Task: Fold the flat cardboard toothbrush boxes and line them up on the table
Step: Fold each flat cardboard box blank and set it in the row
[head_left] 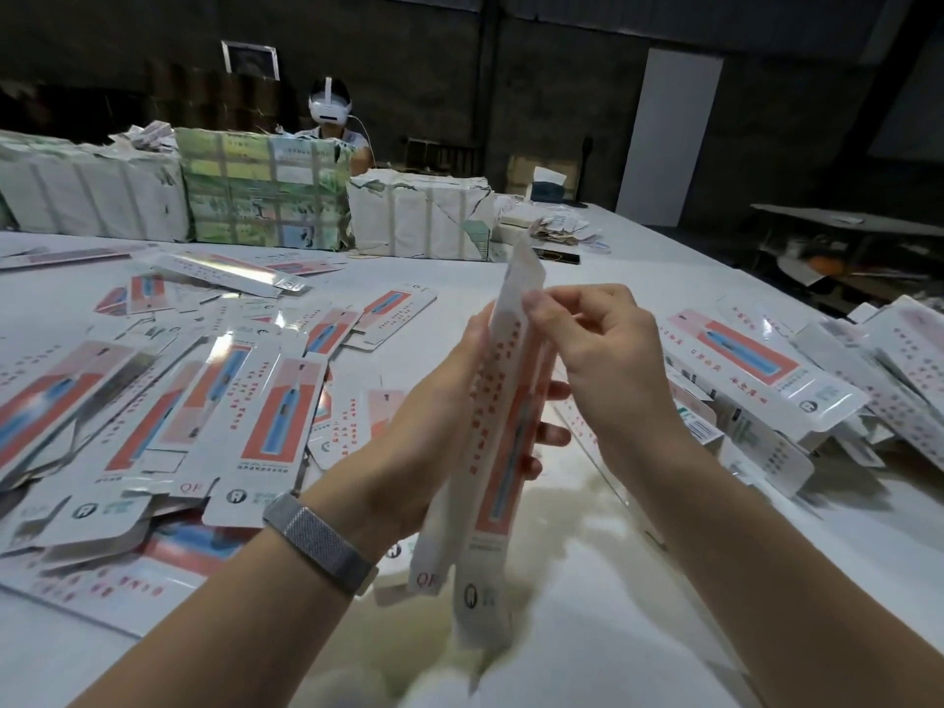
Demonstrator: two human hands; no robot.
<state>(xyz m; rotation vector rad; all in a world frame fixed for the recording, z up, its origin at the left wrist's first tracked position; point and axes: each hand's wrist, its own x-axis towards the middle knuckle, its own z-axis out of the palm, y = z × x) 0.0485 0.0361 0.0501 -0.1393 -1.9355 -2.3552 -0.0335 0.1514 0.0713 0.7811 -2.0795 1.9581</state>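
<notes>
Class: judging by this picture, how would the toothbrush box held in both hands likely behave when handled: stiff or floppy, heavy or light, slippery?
The toothbrush box probably stays fairly stiff: it stands upright between the left hand and right hand without drooping. It seems light, since fingertips alone steady it. Its glossy sheen suggests it may slip.

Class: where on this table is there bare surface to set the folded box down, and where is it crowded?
Bare table lies just beneath the held box, between the left hand and right hand, and farther out before the wrapped bundles. The flat boxes crowd the left; the folded boxes crowd the right.
</notes>
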